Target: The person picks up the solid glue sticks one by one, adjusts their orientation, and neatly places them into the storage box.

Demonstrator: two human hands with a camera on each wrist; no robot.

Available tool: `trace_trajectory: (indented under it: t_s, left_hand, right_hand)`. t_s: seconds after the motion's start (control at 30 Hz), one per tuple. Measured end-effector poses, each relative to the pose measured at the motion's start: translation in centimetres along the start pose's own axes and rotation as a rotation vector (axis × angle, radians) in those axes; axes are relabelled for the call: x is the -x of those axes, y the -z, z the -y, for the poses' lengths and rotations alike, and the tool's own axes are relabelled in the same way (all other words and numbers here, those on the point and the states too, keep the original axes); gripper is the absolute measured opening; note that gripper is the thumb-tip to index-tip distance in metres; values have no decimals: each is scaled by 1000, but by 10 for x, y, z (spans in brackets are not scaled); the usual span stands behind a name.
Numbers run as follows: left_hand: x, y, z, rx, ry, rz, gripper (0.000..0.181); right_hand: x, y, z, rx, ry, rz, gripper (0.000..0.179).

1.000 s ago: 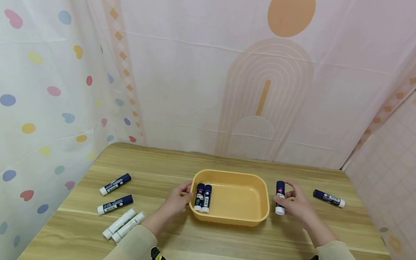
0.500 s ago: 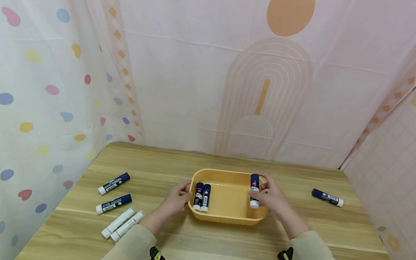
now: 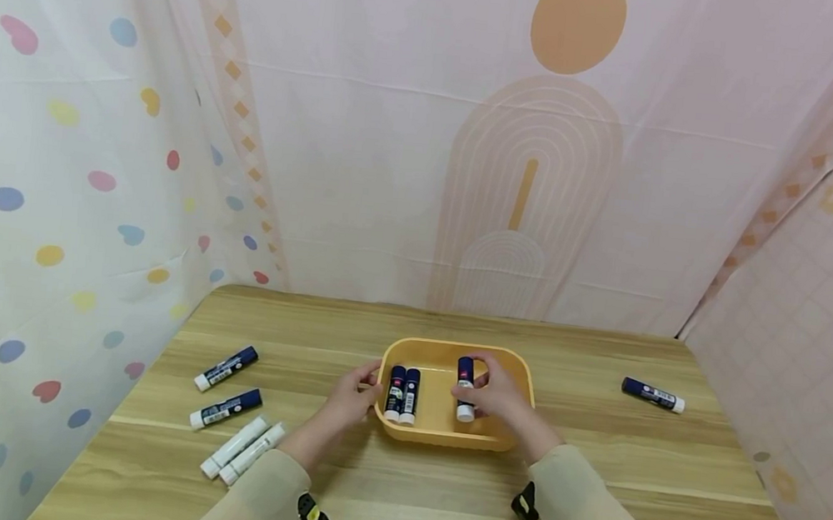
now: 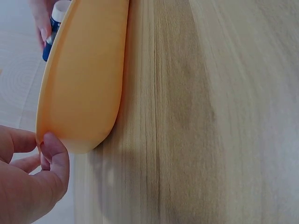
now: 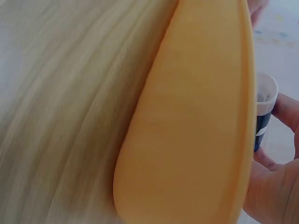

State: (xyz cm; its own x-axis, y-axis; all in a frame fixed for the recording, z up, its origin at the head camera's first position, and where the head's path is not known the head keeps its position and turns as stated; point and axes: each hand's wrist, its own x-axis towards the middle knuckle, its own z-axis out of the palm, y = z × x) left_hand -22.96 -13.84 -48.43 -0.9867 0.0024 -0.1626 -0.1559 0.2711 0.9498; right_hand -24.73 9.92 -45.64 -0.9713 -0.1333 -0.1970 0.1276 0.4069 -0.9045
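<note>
A yellow-orange plastic tray (image 3: 444, 439) sits mid-table with two navy glue sticks (image 3: 409, 396) lying side by side at its left end. My left hand (image 3: 353, 396) pinches the tray's left rim between thumb and fingers, as the left wrist view also shows on the tray wall (image 4: 84, 74). Over the tray's inside, my right hand (image 3: 497, 392) holds another navy glue stick (image 3: 465, 389), white end toward me. In the right wrist view this glue stick (image 5: 265, 102) shows past the tray rim, between thumb and fingers, partly hidden by the tray.
Left of the tray lie two navy glue sticks (image 3: 226, 407) and two white glue sticks (image 3: 252, 453). One more navy glue stick (image 3: 653, 395) lies at the right. A patterned curtain (image 3: 365, 163) hangs behind the wooden table (image 3: 423, 503).
My right hand has carried its glue stick leftward, from right of the tray, across the right rim to above the tray's middle. The left hand stays on the rim.
</note>
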Motion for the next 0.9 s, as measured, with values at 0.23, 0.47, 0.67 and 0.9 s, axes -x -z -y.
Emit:
trace_trajectory:
  t_s: [0.23, 0.47, 0.67, 0.9]
  left_hand:
    - [1, 1, -1, -2, -4, -6, 48]
    - [1, 0, -1, 1, -7, -6, 48]
    - [0, 0, 0, 6, -9, -12, 48]
    - [0, 1, 1, 5, -18, -15, 48]
  right_hand:
    - [-5, -17, 1, 26, -9, 27, 65]
    - [-9, -30, 0, 41, -26, 54, 66]
    - [-11, -39, -1, 104, -28, 69, 69]
    - [-16, -52, 0, 207, -4, 62, 71]
